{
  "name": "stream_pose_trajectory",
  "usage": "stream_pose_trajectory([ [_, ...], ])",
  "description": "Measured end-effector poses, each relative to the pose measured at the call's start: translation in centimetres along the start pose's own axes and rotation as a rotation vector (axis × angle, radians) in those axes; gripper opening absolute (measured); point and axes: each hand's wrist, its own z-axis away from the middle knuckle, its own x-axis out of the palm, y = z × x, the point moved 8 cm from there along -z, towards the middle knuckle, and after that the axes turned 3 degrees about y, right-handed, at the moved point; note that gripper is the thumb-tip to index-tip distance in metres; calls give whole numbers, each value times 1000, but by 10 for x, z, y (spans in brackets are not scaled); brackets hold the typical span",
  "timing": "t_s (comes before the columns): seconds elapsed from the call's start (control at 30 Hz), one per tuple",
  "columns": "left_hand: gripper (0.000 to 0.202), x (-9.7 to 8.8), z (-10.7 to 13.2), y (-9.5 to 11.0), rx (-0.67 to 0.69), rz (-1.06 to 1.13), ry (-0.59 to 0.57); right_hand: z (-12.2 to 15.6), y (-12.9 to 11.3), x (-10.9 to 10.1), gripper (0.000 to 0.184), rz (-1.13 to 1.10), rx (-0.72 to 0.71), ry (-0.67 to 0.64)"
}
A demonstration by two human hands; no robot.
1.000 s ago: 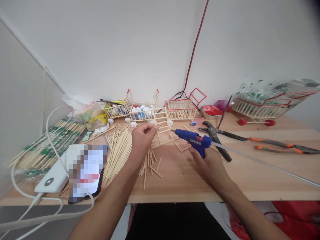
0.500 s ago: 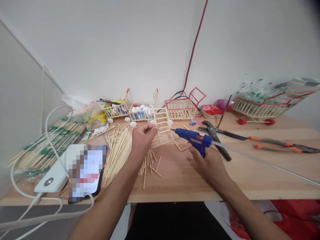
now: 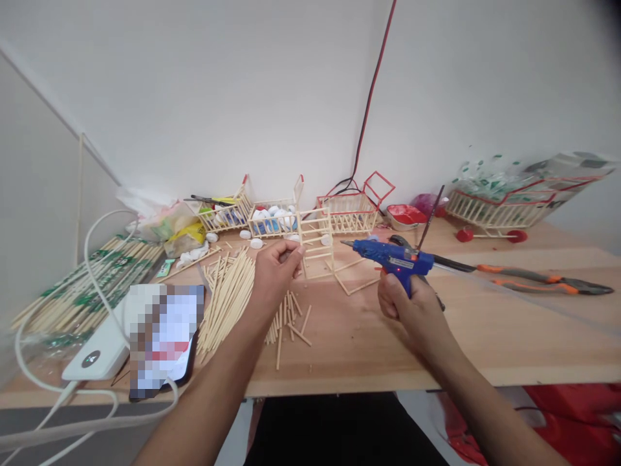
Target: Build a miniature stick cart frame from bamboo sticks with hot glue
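My left hand (image 3: 273,272) is closed in a pinch over the wooden table (image 3: 369,336), its fingertips against the left side of a small stick frame (image 3: 316,244) that stands upright. My right hand (image 3: 410,304) grips a blue hot glue gun (image 3: 395,260), nozzle pointing left toward the frame, a little apart from it. A clear glue stick trails from the gun's back to the right. Loose bamboo sticks (image 3: 228,294) lie in a fan just left of my left hand, with short cut pieces (image 3: 288,317) beneath it.
Several stick baskets (image 3: 347,213) stand along the wall, some holding bottle caps. Orange-handled pliers (image 3: 528,277) lie at right, a stick cart with red wheels (image 3: 490,210) behind them. A phone (image 3: 162,340), a white power bank (image 3: 99,346) with cables and packed sticks (image 3: 77,285) sit at left.
My right hand has lifted the glue gun and drawn it to the right, away from the frame. The view has shifted slightly. My left hand stays pinched at the frame.
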Motion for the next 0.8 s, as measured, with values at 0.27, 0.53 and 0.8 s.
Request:
stream_pose_trajectory([
  [0.27, 14, 2, 2, 21, 165, 11, -48, -2, 2, 9, 38, -532, 237, -46],
  [0.53, 20, 0, 16, 55, 495, -227, 14, 3, 5, 2, 39, -524, 298, -139],
  [0.8, 15, -5, 26, 68, 673, -138, 74, 21, -7, -8, 41, -465, 263, -245],
])
